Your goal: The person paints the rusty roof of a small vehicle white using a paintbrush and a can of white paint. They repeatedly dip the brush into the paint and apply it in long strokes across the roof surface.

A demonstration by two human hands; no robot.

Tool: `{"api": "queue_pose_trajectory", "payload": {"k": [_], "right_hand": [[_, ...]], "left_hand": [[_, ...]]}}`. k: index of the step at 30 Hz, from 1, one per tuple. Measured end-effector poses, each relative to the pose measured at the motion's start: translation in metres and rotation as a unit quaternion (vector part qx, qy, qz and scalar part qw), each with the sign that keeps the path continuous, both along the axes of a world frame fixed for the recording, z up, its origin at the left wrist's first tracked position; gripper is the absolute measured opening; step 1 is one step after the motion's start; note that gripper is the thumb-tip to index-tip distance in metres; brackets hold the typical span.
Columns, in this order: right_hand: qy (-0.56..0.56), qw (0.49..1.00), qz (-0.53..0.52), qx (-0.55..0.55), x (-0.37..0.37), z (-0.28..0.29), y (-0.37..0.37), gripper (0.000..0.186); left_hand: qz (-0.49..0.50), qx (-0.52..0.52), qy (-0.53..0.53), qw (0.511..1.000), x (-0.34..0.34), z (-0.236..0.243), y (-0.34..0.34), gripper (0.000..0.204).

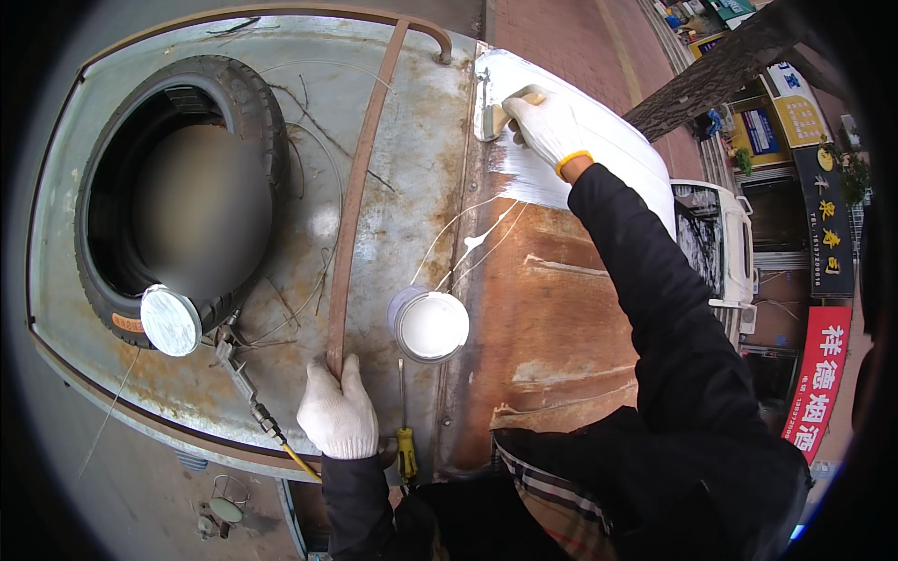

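My right hand, in a white knitted glove, is closed on a flat paintbrush. The bristles touch the far left border of a wet white coat on the vehicle's roof. Closer to me the roof is bare brown, rusty metal. My left hand, also gloved, is closed round the near end of a rusty metal bar that crosses the roof. Between my hands stands an uncovered can of white paint, with white drips trailing from it toward the coated part. The brush handle is mostly hidden in my glove.
A black tyre lies at left, a paint-covered lid against it. Nearby are a metal air gun with yellow hose, wires and twigs. A yellow-handled screwdriver lies beside my left hand. A tree trunk and white vehicle stand right.
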State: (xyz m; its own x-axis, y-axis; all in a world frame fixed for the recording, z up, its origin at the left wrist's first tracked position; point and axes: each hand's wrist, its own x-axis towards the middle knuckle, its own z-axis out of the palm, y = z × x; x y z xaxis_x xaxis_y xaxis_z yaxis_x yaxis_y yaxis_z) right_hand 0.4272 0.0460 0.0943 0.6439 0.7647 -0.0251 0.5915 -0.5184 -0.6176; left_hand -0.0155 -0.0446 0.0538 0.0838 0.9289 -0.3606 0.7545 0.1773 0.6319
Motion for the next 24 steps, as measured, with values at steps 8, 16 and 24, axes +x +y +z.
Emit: {"api": "queue_pose_trajectory", "payload": {"k": [8, 16, 24], "right_hand": [[0.086, 0.993, 0.012, -0.075, -0.044, 0.047, -0.05, 0.032], [-0.081, 0.993, -0.024, 0.088, 0.054, 0.004, 0.063, 0.035], [-0.015, 0.999, 0.011, -0.031, 0.029, -0.015, 0.023, 0.038]], "left_hand": [[0.008, -0.003, -0.009, 1.0, 0.001, 0.0, 0.001, 0.03], [0.007, -0.006, 0.004, 1.0, 0.004, 0.002, 0.001, 0.029], [0.017, -0.001, -0.008, 1.0, 0.003, -0.001, 0.0, 0.027]]}}
